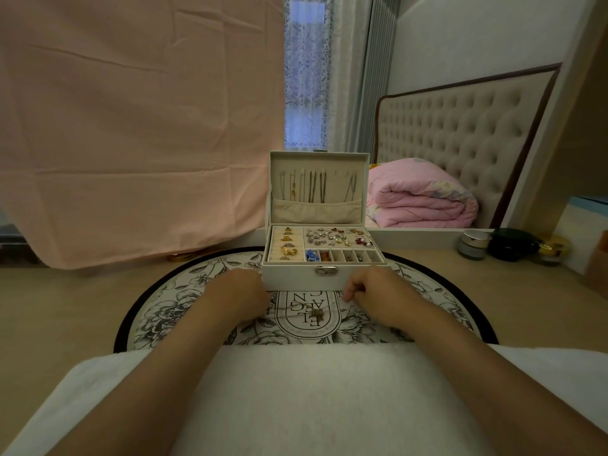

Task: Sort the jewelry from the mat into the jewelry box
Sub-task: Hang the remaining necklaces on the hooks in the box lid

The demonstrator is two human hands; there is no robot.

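A white jewelry box (297, 278) stands open on the far part of a round floral mat (158, 311). Its lid holds hanging necklaces; the tray holds gold rings at left, several earrings at right and small compartments in front. A thin chain necklace with a pendant (317, 313) is stretched just above the mat in front of the box. My left hand (241, 292) pinches one end of the chain and my right hand (371, 291) pinches the other, so the pendant hangs in the middle between them.
Small cosmetic jars (473, 245) and a black round case (510, 246) stand on the tabletop at the right. A pink cloth (131, 126) hangs at the back left. A white towel (302, 390) covers my lap at the table's near edge.
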